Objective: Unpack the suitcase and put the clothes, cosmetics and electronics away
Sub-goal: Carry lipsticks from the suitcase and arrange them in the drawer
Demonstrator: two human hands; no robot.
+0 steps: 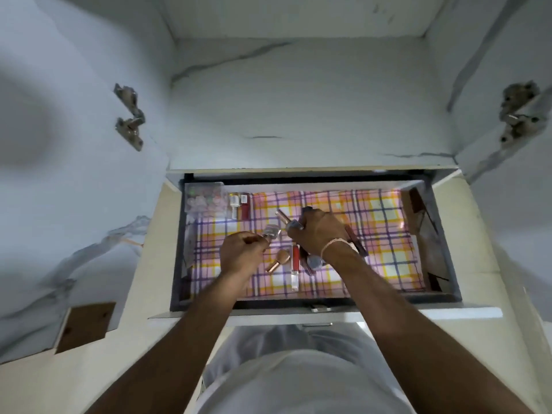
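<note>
While both our hands work over the open drawer (445, 243), the cosmetics are partly in our grip and partly laid on the checked liner (373, 222). Our left hand (242, 253), at about nine o'clock from the drawer's middle, curls its fingers round the handle of a small clear-headed tool (272, 231), whose head points toward one o'clock. Our right hand (318, 233) is closed on a bunch of tubes and brushes (288, 219), their ends sticking out toward eleven o'clock; how many it holds we cannot tell.

Loose pieces lie just below, between the two wrists: a rose-gold brush (277, 261) with its long axis running from one to seven o'clock, and a red lip gloss (295, 264) lying straight along twelve to six. More small bottles (239, 204) stand at the drawer's ten o'clock corner beside a clear box (203, 198).

We judge that the next piece set down would land in the bare liner at three o'clock, nearer our right hand; the left is closer to the brush.
</note>
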